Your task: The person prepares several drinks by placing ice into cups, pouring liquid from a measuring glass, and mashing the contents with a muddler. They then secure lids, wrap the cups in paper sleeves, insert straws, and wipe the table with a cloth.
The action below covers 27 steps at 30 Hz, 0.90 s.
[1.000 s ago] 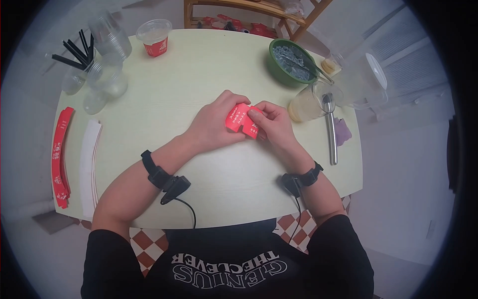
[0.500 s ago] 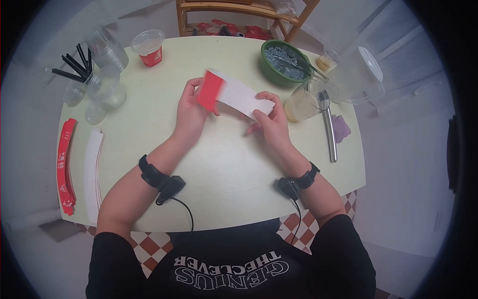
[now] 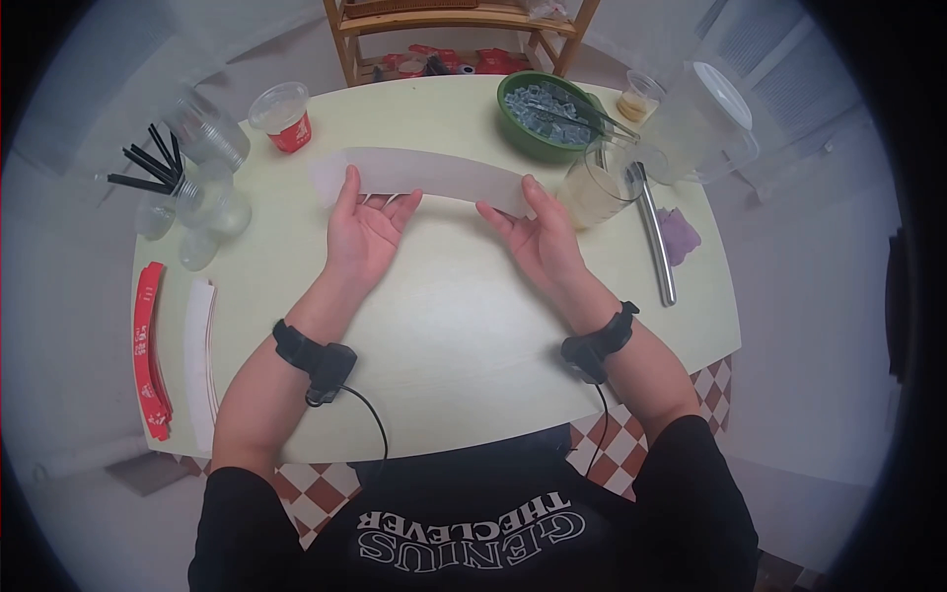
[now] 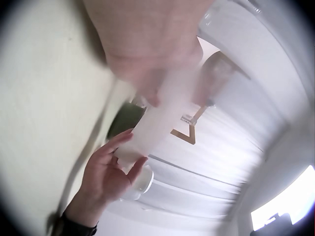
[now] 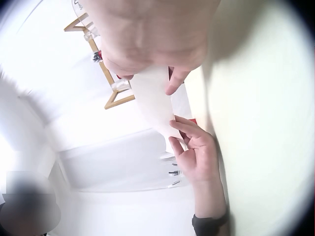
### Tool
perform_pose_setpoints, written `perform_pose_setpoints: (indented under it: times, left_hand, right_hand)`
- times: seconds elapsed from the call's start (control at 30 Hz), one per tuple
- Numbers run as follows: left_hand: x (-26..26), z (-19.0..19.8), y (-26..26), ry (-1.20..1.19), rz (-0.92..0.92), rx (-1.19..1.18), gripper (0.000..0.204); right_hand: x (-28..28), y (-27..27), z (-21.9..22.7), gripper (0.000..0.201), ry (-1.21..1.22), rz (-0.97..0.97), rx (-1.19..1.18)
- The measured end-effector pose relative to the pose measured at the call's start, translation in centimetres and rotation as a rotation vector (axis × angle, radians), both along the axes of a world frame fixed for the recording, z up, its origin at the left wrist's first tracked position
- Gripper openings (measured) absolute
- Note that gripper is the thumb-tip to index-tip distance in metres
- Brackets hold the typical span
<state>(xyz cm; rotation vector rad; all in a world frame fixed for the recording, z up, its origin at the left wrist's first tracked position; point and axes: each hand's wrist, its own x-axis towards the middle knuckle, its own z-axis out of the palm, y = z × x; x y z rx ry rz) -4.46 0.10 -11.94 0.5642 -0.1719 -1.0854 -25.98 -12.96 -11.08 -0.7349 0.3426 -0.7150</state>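
Observation:
A long, curved paper strip (image 3: 434,176) is stretched out above the pale table (image 3: 444,345), its white side toward the head camera. My left hand (image 3: 367,227) pinches its left end, thumb on the near face and fingers behind. The right end is pinched the same way by my right hand (image 3: 538,237). In the left wrist view the strip (image 4: 157,115) runs away to the right hand (image 4: 106,172). In the right wrist view the strip (image 5: 155,103) reaches the left hand (image 5: 197,157).
A green bowl (image 3: 547,113), a glass of pale liquid (image 3: 600,192), a long metal spoon (image 3: 656,237) and a clear pitcher (image 3: 705,118) stand at the right. A lidded red cup (image 3: 283,113), clear cups (image 3: 212,158) and black straws (image 3: 148,168) are at the back left. Red strips (image 3: 150,345) and white strips (image 3: 202,360) are stacked along the left edge.
The strip was folded up red side out between both hands near the table's middle. It has been unfolded; the hands moved apart and away, and the strip now spans them.

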Motion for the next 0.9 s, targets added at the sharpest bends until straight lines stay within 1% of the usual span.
perform_pose_setpoints:
  times: [0.03,0.1,0.17,0.3,0.4,0.47,0.5,0.57,0.6,0.67,0.7,0.77,0.8,0.87,0.9]
  left_hand:
    - [0.1,0.0,0.1,0.001,-0.019,-0.019,0.044]
    - [0.2,-0.1,0.2,0.002,-0.038,-0.036,0.044]
    - [0.5,-0.3,-0.1,-0.031,0.036,-0.019,0.046]
    - [1.1,-0.4,-0.3,-0.067,0.085,0.009,0.051]
    - [2.5,-1.5,-0.4,-0.03,0.112,-0.025,0.048]
    - [3.2,-1.9,-0.1,0.042,0.065,-0.098,0.041]
    - [3.5,-2.1,-0.2,0.038,0.061,-0.098,0.041]
    - [3.5,-1.9,-0.5,-0.008,0.176,-0.086,0.036]
    - [3.4,-1.9,-0.5,-0.017,0.165,-0.081,0.036]
    - [2.0,-0.3,-0.3,-0.233,0.393,-0.034,0.039]
    - [1.6,-0.1,-0.3,-0.241,0.38,-0.029,0.039]
    - [0.8,0.5,-0.3,-1.009,0.638,0.157,0.055]
    - [0.5,0.9,0.1,-1.022,0.628,0.156,0.055]
    - [-0.7,3.6,1.4,-2.068,0.592,0.339,0.072]
    - [-1.5,4.5,1.4,-2.081,0.586,0.335,0.072]
  right_hand:
    - [0.0,-0.1,0.2,0.034,0.039,0.004,-0.019]
    - [0.0,-0.1,0.2,0.036,0.045,-0.007,-0.019]
    - [-0.1,-0.1,0.3,0.037,0.05,-0.018,-0.021]
    - [-0.1,-0.3,0.3,0.026,0.072,-0.053,0.022]
    - [0.0,-0.3,-0.1,0.021,0.079,-0.078,0.027]
    - [0.0,-0.2,-0.2,0.021,0.086,-0.085,0.017]
    - [0.0,-0.1,-0.1,0.021,0.102,-0.105,0.005]
    - [0.0,0.1,-0.2,0.022,0.11,-0.136,0.003]
    - [0.0,0.1,-0.3,0.022,0.127,-0.155,-0.017]
    - [0.1,0.2,-0.5,0.022,0.133,-0.184,-0.029]
    - [0.2,0.4,-0.4,0.022,0.135,-0.188,-0.032]
    - [0.3,0.6,-0.3,0.023,0.123,-0.2,-0.027]
    - [0.4,0.7,-0.2,0.023,0.131,-0.198,-0.022]
    - [0.4,1.0,0.2,0.024,0.128,-0.201,-0.009]
    - [0.4,1.2,0.4,0.024,0.148,-0.173,-0.018]
